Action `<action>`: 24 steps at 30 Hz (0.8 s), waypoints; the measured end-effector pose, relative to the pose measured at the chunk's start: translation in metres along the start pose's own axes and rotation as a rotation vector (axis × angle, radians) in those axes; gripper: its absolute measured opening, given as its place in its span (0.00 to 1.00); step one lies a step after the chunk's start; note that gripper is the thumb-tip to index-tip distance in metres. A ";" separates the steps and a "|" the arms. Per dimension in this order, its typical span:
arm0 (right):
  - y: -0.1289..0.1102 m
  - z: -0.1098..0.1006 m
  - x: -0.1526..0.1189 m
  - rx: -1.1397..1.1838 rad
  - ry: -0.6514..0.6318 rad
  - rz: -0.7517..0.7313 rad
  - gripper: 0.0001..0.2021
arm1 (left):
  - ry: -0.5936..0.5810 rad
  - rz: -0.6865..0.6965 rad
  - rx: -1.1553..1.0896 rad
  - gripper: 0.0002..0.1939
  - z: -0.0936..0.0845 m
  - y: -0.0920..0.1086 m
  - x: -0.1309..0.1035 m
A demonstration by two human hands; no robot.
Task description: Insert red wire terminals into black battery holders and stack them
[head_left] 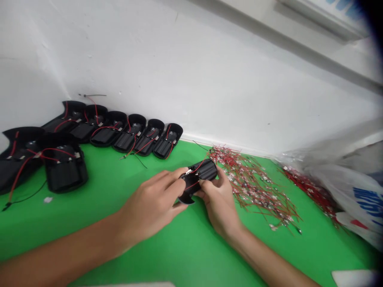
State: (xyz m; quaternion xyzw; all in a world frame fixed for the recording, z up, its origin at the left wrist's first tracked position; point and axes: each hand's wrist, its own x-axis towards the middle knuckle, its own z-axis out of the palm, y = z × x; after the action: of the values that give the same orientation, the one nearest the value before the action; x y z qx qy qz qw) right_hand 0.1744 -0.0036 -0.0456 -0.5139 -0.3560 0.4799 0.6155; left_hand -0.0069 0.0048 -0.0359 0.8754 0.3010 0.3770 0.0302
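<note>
Between my hands, above the green table, is a black plastic housing (207, 170) with battery slots, tilted with its inside facing up. A red wire (200, 165) runs across it to a small metal contact (188, 171). My left hand (158, 195) grips the near left end, its fingertips close to that contact. My right hand (218, 197) is closed around the right side, the thumb pressing inside by the slots. The fingers under the housing are partly hidden.
Several similar black housings (131, 133) with red wires stand along the white wall (167, 67). A heap of red wires with metal contacts (257, 187) lies to the right on the green table (191, 247). Beyond it are a plastic bag (353, 187) and more red wires (311, 191).
</note>
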 end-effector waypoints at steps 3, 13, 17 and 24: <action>-0.001 0.000 0.000 -0.003 -0.003 0.006 0.23 | -0.010 0.015 0.013 0.14 -0.001 0.000 0.000; 0.001 -0.003 0.000 0.022 -0.008 0.024 0.24 | -0.038 0.045 0.055 0.11 -0.003 0.003 -0.003; 0.000 -0.002 -0.001 0.016 -0.010 0.037 0.22 | -0.036 0.061 0.074 0.10 -0.004 0.005 -0.002; -0.003 0.000 -0.002 0.021 -0.001 0.057 0.23 | -0.048 0.068 0.079 0.10 -0.003 0.004 -0.003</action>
State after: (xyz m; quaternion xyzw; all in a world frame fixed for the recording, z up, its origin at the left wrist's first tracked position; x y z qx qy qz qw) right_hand 0.1746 -0.0055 -0.0421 -0.5170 -0.3364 0.5011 0.6071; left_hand -0.0090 -0.0005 -0.0346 0.8945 0.2851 0.3443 -0.0099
